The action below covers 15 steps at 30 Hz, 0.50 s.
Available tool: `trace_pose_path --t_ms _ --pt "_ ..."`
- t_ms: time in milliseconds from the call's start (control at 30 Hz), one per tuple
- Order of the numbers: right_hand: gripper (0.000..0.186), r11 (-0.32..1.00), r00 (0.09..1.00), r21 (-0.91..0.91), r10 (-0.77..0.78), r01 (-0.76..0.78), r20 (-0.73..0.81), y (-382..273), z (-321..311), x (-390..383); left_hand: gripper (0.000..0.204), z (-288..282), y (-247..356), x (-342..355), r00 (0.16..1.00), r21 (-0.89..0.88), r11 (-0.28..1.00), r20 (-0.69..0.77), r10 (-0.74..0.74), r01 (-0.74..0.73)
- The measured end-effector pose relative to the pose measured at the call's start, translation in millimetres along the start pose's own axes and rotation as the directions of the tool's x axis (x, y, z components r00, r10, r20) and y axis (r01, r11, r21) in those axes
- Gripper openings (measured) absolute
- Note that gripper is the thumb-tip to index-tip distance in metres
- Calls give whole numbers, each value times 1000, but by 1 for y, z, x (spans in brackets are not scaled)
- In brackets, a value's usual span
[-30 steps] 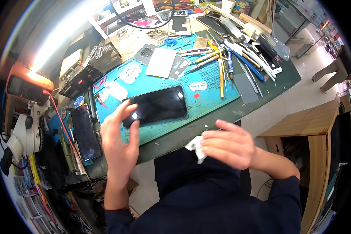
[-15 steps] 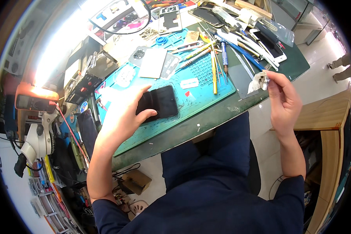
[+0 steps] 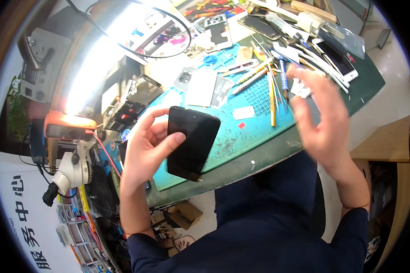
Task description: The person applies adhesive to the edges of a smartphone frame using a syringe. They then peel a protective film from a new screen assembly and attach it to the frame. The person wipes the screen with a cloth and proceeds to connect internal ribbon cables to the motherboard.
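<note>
Fingers of the left hand [image 3: 146,150] clasp a black phone [image 3: 191,141]; the right hand [image 3: 321,120] pinches a white scrap [image 3: 300,88].

A long lamp [image 3: 100,59] above the teal mat [image 3: 241,132] blows out to white glare, washing nearby clutter. Right of the mat, the right hand [image 3: 323,123] smears with motion blur, perhaps holding something white. Fisheye bending darkens the rim.

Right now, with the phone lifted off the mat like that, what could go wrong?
The left hand holds the black phone by thumb and fingertips only, tilted above the table edge; it might slip and fall to the floor. The right hand is blurred with a small white piece at its fingers, close above the yellow-handled tools, which it could knock.
</note>
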State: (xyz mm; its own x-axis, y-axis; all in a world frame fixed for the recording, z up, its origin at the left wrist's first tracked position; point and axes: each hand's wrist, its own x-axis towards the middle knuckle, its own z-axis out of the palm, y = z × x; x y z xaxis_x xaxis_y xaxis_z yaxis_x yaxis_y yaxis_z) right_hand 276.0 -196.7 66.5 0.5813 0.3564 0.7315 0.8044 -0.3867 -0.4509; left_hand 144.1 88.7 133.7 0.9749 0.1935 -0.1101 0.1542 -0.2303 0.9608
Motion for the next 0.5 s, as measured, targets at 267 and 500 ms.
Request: trace_pose_path --t_ms 267,500 --pt "50 468 815 697 98 -544 571 -52 72 26 49 5 -31 -15 962 -101 957 -59 268 -272" --pt "21 579 825 679 -18 -452 565 -66 92 49 32 -5 -42 -18 885 59 898 -158 439 -435"
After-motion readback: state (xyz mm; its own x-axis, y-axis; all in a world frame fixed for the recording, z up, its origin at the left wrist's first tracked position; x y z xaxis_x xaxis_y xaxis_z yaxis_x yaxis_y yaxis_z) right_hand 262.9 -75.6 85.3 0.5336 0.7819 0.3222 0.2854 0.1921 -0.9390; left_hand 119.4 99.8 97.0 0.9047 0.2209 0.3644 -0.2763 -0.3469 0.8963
